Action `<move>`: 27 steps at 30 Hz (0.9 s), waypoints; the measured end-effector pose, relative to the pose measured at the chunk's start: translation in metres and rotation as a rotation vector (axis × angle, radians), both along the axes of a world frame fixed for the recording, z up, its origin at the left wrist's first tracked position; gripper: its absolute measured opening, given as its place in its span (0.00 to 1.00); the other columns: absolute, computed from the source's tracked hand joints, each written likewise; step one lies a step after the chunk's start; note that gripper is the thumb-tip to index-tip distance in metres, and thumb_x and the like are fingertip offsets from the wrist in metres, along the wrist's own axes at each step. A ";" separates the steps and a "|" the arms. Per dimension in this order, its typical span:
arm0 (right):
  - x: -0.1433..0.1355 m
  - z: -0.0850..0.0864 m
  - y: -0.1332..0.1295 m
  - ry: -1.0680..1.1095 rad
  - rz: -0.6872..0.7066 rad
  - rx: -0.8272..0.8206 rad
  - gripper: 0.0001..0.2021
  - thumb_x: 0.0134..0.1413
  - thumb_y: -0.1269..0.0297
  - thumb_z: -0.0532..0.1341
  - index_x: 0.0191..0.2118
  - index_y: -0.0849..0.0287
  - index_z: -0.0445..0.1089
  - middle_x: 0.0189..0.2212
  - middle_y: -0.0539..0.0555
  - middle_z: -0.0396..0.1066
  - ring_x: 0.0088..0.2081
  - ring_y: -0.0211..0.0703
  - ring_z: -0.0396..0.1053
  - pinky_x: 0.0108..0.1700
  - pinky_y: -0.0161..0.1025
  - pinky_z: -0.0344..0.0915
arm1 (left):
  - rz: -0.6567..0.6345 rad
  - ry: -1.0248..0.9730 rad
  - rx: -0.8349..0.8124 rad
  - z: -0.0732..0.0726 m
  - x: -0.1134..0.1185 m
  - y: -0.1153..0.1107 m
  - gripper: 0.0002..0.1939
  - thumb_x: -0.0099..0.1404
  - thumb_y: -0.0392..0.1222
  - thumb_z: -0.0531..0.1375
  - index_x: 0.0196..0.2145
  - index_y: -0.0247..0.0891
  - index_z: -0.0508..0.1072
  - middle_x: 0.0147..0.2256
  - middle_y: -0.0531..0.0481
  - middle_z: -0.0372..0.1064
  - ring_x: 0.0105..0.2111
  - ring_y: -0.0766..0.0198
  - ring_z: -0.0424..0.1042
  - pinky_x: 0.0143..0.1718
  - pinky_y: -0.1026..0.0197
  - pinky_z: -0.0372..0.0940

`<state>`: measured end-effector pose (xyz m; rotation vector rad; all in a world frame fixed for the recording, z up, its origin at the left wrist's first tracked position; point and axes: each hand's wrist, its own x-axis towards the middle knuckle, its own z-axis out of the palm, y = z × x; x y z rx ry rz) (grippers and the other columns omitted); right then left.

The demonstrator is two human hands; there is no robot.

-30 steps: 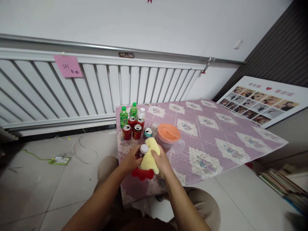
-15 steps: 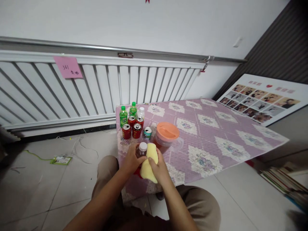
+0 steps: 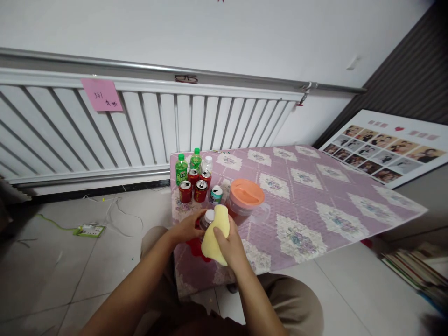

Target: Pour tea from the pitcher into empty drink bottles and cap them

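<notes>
My left hand (image 3: pixel 189 227) is wrapped round a clear bottle with a white cap (image 3: pixel 209 215), near the front left of the table. My right hand (image 3: pixel 231 242) grips a yellow cloth (image 3: pixel 216 239) against the bottle's right side, the thumb lying across it. The cloth covers much of the bottle. Under the hands lies something red (image 3: pixel 198 249) on the tablecloth, mostly hidden. Just beyond my right hand stands a pitcher with an orange lid (image 3: pixel 247 192), brown liquid inside. A small teal-and-white can (image 3: pixel 216 194) is behind the bottle.
Several red cans (image 3: pixel 200 191) stand at the table's left, with two green-capped bottles (image 3: pixel 181 170) and a clear white-capped bottle (image 3: pixel 207 164) behind. A floral purple tablecloth (image 3: pixel 273 205) covers the table. Beyond is a white radiator (image 3: pixel 203 116); a power strip (image 3: pixel 89 230) lies on the floor.
My left hand has shifted slightly left on the bottle, and the cloth has turned a little in my right hand. More of the red thing shows. The whole view has shifted slightly.
</notes>
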<state>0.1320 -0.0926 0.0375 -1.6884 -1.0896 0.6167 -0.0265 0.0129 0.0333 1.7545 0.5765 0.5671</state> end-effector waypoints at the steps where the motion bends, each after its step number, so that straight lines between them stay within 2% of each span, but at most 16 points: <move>1: -0.003 -0.004 0.000 -0.042 -0.016 0.008 0.34 0.51 0.53 0.60 0.63 0.62 0.59 0.59 0.65 0.64 0.60 0.57 0.62 0.62 0.54 0.58 | 0.040 -0.014 0.010 -0.004 0.002 -0.003 0.37 0.54 0.38 0.67 0.61 0.39 0.62 0.57 0.41 0.66 0.56 0.51 0.67 0.60 0.48 0.60; 4: -0.008 -0.019 -0.003 -0.105 -0.026 0.012 0.33 0.52 0.54 0.59 0.62 0.64 0.59 0.57 0.67 0.65 0.59 0.58 0.63 0.62 0.56 0.58 | 0.195 -0.047 0.027 -0.018 0.007 -0.012 0.36 0.54 0.37 0.67 0.60 0.40 0.61 0.57 0.41 0.65 0.56 0.52 0.67 0.59 0.49 0.62; 8: -0.007 -0.037 -0.013 -0.079 0.026 -0.056 0.30 0.50 0.56 0.60 0.59 0.61 0.63 0.55 0.65 0.68 0.57 0.58 0.66 0.60 0.56 0.60 | 0.441 -0.060 0.053 -0.034 0.014 -0.019 0.37 0.53 0.36 0.68 0.58 0.40 0.61 0.56 0.42 0.65 0.55 0.53 0.68 0.58 0.48 0.63; 10: -0.005 -0.038 -0.017 -0.048 0.047 -0.098 0.30 0.50 0.54 0.60 0.58 0.61 0.64 0.55 0.65 0.69 0.57 0.58 0.66 0.61 0.55 0.59 | 0.545 -0.043 0.088 -0.038 0.017 -0.021 0.36 0.52 0.36 0.69 0.57 0.40 0.61 0.54 0.43 0.65 0.54 0.54 0.67 0.58 0.47 0.61; 13: 0.001 -0.027 -0.015 0.002 0.021 -0.107 0.32 0.52 0.52 0.59 0.61 0.62 0.62 0.57 0.65 0.67 0.57 0.58 0.66 0.60 0.55 0.60 | 0.640 -0.018 0.120 -0.040 0.021 -0.025 0.37 0.52 0.39 0.70 0.57 0.40 0.60 0.54 0.42 0.63 0.54 0.53 0.66 0.59 0.47 0.60; 16: 0.004 -0.008 -0.004 0.019 0.018 -0.049 0.33 0.53 0.50 0.59 0.63 0.61 0.60 0.58 0.65 0.66 0.58 0.57 0.65 0.60 0.55 0.61 | 0.658 -0.002 0.158 -0.041 0.024 -0.027 0.39 0.53 0.41 0.70 0.59 0.40 0.59 0.55 0.40 0.62 0.56 0.51 0.64 0.59 0.46 0.59; 19: 0.002 0.003 0.009 -0.031 0.036 0.004 0.33 0.54 0.50 0.59 0.63 0.61 0.59 0.59 0.65 0.64 0.59 0.56 0.63 0.61 0.54 0.59 | 0.664 0.008 0.206 -0.042 0.026 -0.028 0.35 0.55 0.41 0.68 0.58 0.39 0.61 0.55 0.39 0.63 0.56 0.50 0.63 0.60 0.45 0.58; 24: -0.006 -0.009 0.018 -0.086 0.020 0.014 0.31 0.51 0.56 0.61 0.60 0.60 0.62 0.56 0.64 0.66 0.58 0.56 0.64 0.61 0.53 0.59 | 0.653 -0.029 0.127 -0.039 0.029 -0.030 0.31 0.58 0.39 0.65 0.58 0.40 0.61 0.56 0.40 0.65 0.55 0.51 0.66 0.59 0.46 0.60; 27: -0.004 -0.020 0.013 -0.073 0.006 -0.013 0.29 0.50 0.56 0.61 0.58 0.62 0.64 0.53 0.65 0.69 0.56 0.57 0.66 0.59 0.55 0.61 | 0.606 -0.021 0.099 -0.038 0.027 -0.029 0.35 0.57 0.39 0.66 0.60 0.39 0.59 0.57 0.39 0.65 0.55 0.51 0.67 0.59 0.45 0.60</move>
